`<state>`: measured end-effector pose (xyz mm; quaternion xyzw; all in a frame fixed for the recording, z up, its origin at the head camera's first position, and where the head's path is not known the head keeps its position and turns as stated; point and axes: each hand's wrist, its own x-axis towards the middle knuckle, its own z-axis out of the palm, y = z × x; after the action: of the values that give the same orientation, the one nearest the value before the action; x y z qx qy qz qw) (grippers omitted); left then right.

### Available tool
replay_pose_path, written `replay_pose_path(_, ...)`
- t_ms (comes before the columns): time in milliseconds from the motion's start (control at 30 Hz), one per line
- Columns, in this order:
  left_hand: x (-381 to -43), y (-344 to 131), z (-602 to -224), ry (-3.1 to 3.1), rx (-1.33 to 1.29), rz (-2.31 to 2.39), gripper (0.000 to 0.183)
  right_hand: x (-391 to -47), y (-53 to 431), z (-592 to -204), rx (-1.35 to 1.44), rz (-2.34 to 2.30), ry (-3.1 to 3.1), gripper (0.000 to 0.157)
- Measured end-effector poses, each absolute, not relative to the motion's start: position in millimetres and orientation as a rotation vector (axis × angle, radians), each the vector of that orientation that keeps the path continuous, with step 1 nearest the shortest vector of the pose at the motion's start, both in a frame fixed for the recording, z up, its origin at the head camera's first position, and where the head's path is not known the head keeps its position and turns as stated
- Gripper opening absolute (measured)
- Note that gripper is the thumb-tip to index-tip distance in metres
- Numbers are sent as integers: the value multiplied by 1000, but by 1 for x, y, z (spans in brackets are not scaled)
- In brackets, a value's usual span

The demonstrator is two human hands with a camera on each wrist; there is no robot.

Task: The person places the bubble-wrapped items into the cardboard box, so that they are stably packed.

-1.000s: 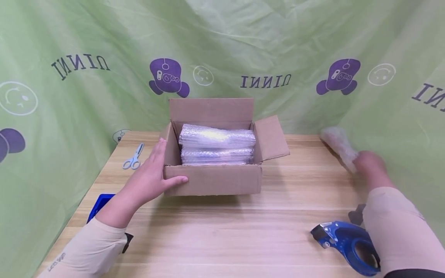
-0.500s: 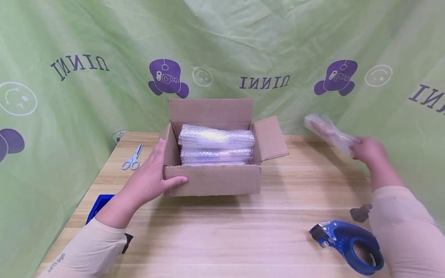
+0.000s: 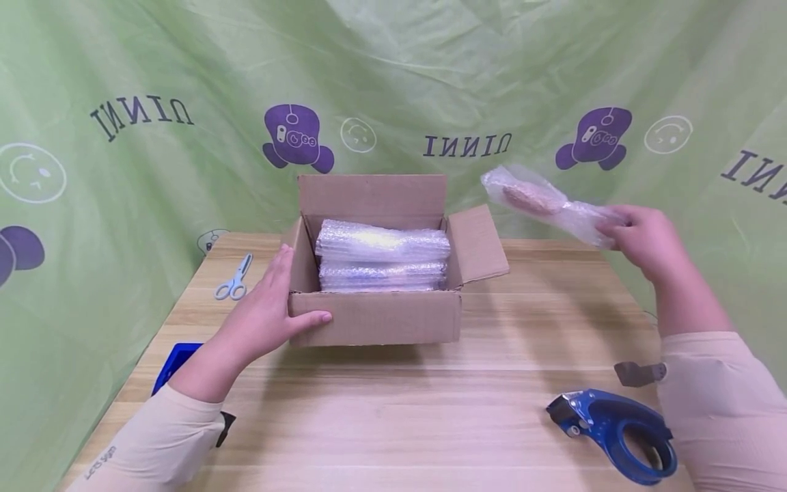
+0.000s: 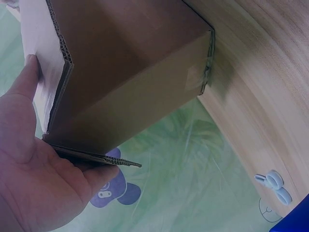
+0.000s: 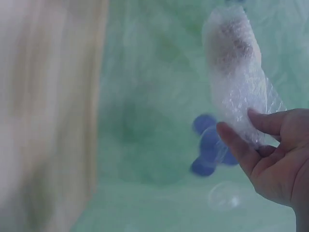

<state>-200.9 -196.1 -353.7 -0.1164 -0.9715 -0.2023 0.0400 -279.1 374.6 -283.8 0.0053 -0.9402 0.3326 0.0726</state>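
In the head view, a cardboard box point(image 3: 375, 318) stands mid-table with its top flaps spread. Two bubble-wrapped bundles point(image 3: 384, 242) lie inside it, one behind the other. At its left front corner my left hand point(image 3: 261, 304) holds the box, thumb across the front flap and fingers along the left flap point(image 4: 96, 157). My right hand point(image 3: 645, 239) grips one end of a bubble-wrap package point(image 3: 531, 198), raised above the table to the right of the box. Something reddish-brown shows through the wrap at its far end. Thumb and fingers pinch the near end in the right wrist view.
A blue tape dispenser point(image 3: 615, 434) lies at the front right, with a dark grey piece point(image 3: 636, 374) behind it. Light-blue scissors point(image 3: 233, 283) rest left of the box. A blue object point(image 3: 175, 365) is partly hidden by my left forearm. Green printed cloth point(image 3: 393, 82) hangs around the table.
My right hand has lifted the bubble-wrap package from low at the right, up and leftward toward the box. The left hand and box have stayed in place.
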Motion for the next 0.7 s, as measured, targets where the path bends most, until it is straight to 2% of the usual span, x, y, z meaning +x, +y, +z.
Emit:
replay_pose_path(333, -202, -197, -355, -2980, -351, -625, 128, -265, 311, -254, 250, 1233, -2700, 43)
replay_pose_path(700, -201, -196, -354, -2975, -353, -645, 128, -259, 232, -253, 550, 1013, -2801, 30)
